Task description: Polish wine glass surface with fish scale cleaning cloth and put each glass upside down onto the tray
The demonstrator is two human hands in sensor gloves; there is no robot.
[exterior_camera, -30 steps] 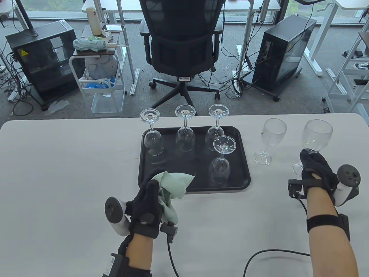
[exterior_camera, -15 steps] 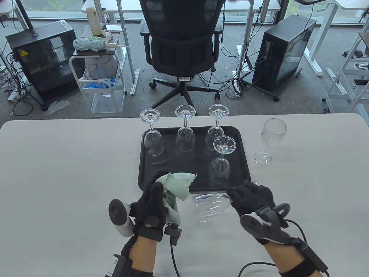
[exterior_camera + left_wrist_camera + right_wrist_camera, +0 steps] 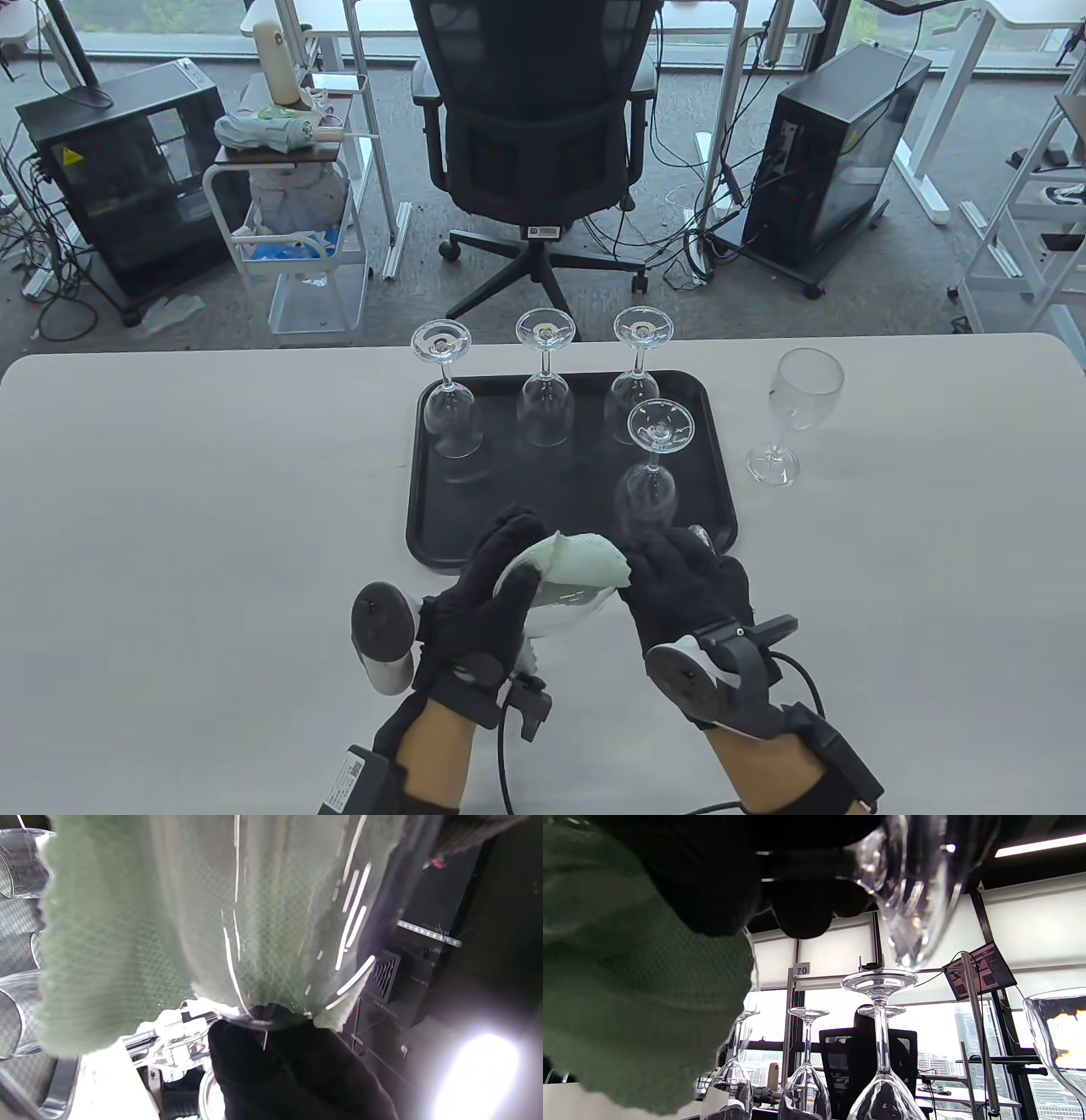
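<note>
In the table view, just in front of the tray's near edge, both hands hold one wine glass (image 3: 567, 613) on its side. My left hand (image 3: 509, 556) wraps the pale green cloth (image 3: 585, 562) over the bowl. My right hand (image 3: 670, 570) grips the stem end, and the foot (image 3: 916, 878) shows above in the right wrist view. The left wrist view is filled by the cloth (image 3: 106, 942) seen through the glass bowl (image 3: 275, 921). Several glasses (image 3: 652, 475) stand upside down on the black tray (image 3: 441, 543). One upright glass (image 3: 793, 407) stands on the table to the tray's right.
The white table (image 3: 170, 509) ends just behind the tray. An office chair (image 3: 534, 127), computer towers and a small trolley (image 3: 288, 212) stand on the floor beyond it. The inverted glasses (image 3: 880, 1035) stand close beyond my hands.
My right hand lifted a glass from the table's far right, carried it to the tray's near edge and laid it sideways. My left hand moved right and wrapped the cloth over its bowl.
</note>
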